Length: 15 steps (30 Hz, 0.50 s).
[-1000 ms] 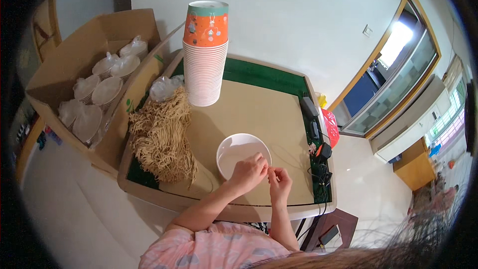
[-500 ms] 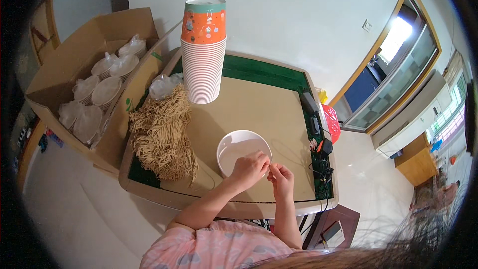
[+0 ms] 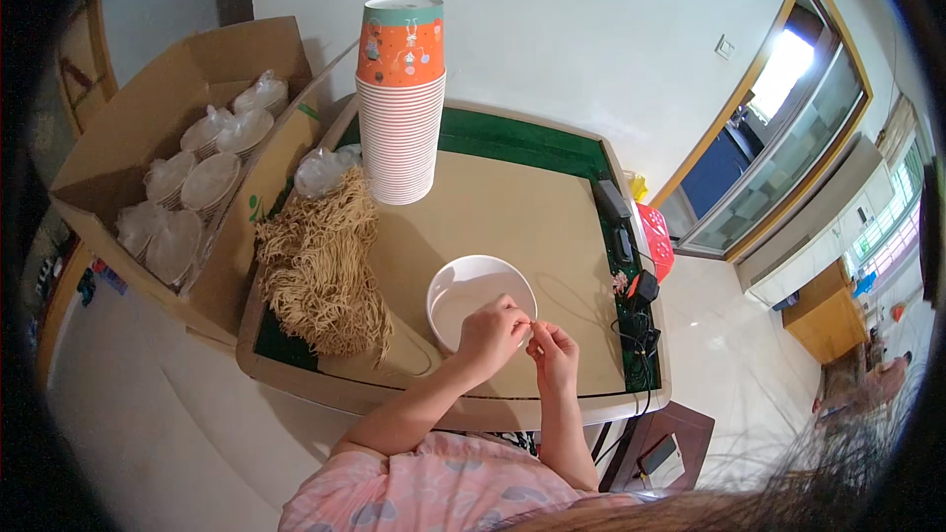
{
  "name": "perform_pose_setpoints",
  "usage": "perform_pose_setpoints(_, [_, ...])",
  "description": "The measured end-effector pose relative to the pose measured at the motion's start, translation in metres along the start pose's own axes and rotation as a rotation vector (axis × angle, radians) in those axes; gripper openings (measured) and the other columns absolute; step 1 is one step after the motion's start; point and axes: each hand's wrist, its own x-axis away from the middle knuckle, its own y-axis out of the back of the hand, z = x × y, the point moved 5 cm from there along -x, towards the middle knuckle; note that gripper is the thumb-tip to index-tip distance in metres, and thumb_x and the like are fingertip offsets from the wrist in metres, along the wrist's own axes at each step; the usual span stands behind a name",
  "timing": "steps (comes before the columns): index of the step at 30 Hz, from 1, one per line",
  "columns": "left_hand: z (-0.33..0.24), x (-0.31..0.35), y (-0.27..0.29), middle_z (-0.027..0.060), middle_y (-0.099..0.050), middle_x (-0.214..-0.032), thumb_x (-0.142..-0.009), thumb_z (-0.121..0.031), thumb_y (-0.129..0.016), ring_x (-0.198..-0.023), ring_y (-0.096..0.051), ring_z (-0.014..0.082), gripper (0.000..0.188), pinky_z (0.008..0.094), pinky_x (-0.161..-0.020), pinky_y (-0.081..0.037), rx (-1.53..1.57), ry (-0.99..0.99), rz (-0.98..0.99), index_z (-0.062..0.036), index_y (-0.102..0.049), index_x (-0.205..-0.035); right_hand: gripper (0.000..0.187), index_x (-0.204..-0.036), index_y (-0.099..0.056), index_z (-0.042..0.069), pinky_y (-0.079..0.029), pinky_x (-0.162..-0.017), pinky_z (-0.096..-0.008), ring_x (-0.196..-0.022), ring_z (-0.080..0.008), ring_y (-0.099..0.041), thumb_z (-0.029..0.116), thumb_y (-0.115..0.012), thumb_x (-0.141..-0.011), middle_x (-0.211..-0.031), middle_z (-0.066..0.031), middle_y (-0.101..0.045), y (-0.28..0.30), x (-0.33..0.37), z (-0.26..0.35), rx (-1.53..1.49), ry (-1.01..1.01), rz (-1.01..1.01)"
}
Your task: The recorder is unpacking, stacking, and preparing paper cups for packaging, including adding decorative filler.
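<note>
Over the near right rim of a white paper bowl [image 3: 455, 300], my left hand [image 3: 493, 335] and my right hand [image 3: 554, 355] meet fingertip to fingertip. Both are closed in a pinch. Whatever lies between the fingers is too small to make out. The bowl stands upright, its near side partly covered by my left hand. Left of it lies a thick bundle of beige cords [image 3: 320, 266], with one loose strand reaching toward my left forearm. A tall stack of upside-down paper buckets [image 3: 402, 128] rises behind, the top one orange and green.
A cardboard box [image 3: 108, 163] at the left holds several plastic-wrapped stacks of bowls. Along the right edge of the green-bordered table [image 3: 473, 414] run black cables [image 3: 639, 355] and adapters. A red plastic item [image 3: 654, 241] sits beyond that edge; a dark stool [image 3: 680, 438] stands below.
Nearly everything stays in place. My hands keep their pinch together at the bowl's rim; the slight shift across the picture is the view moving.
</note>
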Motion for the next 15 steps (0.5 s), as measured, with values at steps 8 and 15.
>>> perform_pose_setpoints(8, [0.0058, 0.0011, 0.0014, 0.0079, -0.06, -0.08, -0.074, -0.014, -0.066, -0.074, -0.06, 0.0257, 0.008, 0.035, -0.065, -0.048, 0.028, 0.042, -0.046, -0.0066, -0.065, -0.078, 0.01, -0.089, -0.062, 0.0, -0.041, -0.055, -0.0206, -0.059, -0.0086, -0.05, 0.008, -0.058, -0.086, -0.072, -0.002, -0.058, -0.001, 0.0006, -0.0052, -0.022, -0.008, 0.015])
perform_pose_setpoints(15, [0.0006, 0.0037, 0.0012, 0.0085, -0.06, -0.079, -0.074, -0.015, -0.066, -0.073, -0.06, 0.0258, 0.01, 0.0353, -0.065, -0.047, 0.056, 0.069, -0.012, -0.006, -0.065, -0.077, 0.01, -0.085, -0.064, 0.001, -0.035, -0.052, -0.0198, -0.056, -0.0066, -0.045, 0.011, -0.062, -0.084, -0.065, 0.0017, -0.055, -0.0019, 0.0026, -0.0046, -0.006, 0.029, -0.036])
